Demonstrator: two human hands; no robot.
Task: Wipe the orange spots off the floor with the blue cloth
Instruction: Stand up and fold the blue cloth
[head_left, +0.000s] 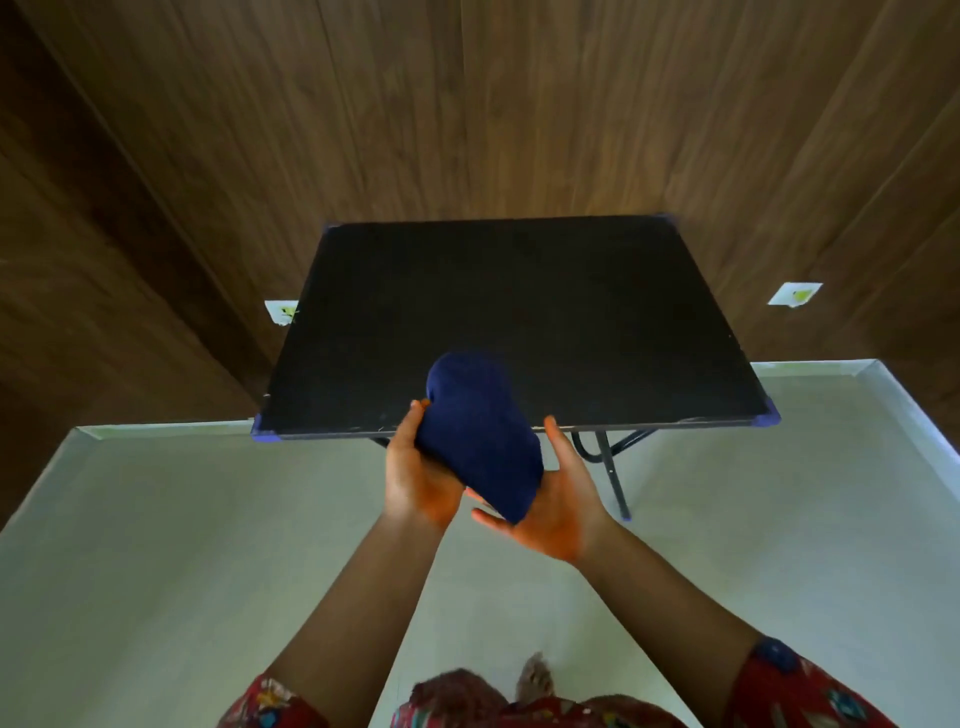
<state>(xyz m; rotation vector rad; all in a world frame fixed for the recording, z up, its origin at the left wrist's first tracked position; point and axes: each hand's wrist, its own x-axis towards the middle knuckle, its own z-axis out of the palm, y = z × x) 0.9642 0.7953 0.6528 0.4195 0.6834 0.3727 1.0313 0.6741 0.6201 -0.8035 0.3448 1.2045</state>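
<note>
— Red patterned sleeves (270, 701) fill the bottom edge, and a bare foot (535, 675) shows between them on the pale grey floor (208, 519). Where do the arms go from there?

— Both bare forearms reach forward and draw together near the middle of the view. They meet around a bunched dark blue cloth (480, 431).

— How does the left hand (421, 467) take it?

— Its palm is turned inward against the cloth's left side, with the thumb laid up along the edge. The fingers pass behind the bundle (out of sight, so I cannot tell how far they curl).

— And the right hand (558, 499)?

— It is palm up and spread, cupped under the lower right of the bundle. One finger points straight up beside the cloth, and the thumb sticks out to the left beneath it. The cloth rests in that palm.

— So the cloth is off the floor?

— Yes, it is held in the air between both hands. It overlaps the near edge of a black rectangular table (519, 312) with blue corner caps. Dark metal legs (613, 473) show below that edge, standing on the floor.

— Anything behind?

— A dark wood-panelled wall (467, 104), with a small white square plate (795, 294) to the right of the table. Another plate (281, 312) is partly hidden by the table's left edge.
</note>
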